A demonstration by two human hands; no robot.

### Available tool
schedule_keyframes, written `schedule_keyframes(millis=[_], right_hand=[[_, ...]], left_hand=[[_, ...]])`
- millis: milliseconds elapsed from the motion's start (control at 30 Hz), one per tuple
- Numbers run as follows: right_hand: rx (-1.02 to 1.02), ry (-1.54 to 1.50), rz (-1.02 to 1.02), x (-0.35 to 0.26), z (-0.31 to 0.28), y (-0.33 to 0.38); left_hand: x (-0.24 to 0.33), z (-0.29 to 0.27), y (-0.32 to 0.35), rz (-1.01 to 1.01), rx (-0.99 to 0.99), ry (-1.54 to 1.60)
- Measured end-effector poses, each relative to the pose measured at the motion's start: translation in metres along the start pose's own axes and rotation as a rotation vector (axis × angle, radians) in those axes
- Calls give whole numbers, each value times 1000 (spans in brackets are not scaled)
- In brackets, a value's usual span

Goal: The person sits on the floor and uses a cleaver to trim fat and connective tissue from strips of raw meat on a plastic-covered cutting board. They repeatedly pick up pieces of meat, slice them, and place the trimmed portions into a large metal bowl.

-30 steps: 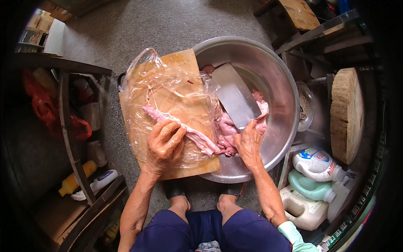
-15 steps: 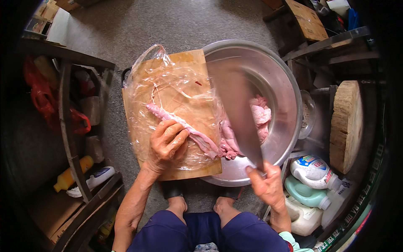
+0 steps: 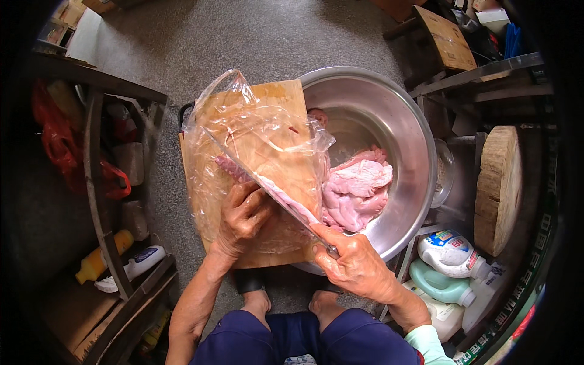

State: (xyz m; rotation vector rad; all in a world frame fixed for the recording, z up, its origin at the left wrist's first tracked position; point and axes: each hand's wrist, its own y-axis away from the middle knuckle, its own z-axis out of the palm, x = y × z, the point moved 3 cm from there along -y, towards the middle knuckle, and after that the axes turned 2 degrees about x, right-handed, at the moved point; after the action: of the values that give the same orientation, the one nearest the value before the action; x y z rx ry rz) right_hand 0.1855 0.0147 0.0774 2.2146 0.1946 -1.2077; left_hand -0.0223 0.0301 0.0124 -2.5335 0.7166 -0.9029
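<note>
A wooden cutting board lies on the floor, covered by a clear plastic sheet. A long strip of pink raw meat rests on the plastic. My left hand presses down on the strip at the board's near side. My right hand grips the handle of a cleaver, whose blade lies edge-on along the strip next to my left fingers. To the right, a large steel basin partly under the board holds more pink meat.
A round wooden chopping block leans at the right above plastic detergent jugs. A metal rack with red bags and bottles stands at the left. A wooden stool is at the back. My feet are below the board.
My right hand lifted the cleaver out of the basin, swung it left and brought the blade down along the meat strip on the board. My left hand stayed on the strip.
</note>
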Motion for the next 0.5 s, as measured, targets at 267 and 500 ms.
schedule_keyframes(millis=[267,500], right_hand=[[-25,-112,22,-1,-7,0],[235,-346,143,13,-12,24]], left_hand=[[-5,-3,-2,-16,-67,5],[0,-3,-31,139,-439,-165]])
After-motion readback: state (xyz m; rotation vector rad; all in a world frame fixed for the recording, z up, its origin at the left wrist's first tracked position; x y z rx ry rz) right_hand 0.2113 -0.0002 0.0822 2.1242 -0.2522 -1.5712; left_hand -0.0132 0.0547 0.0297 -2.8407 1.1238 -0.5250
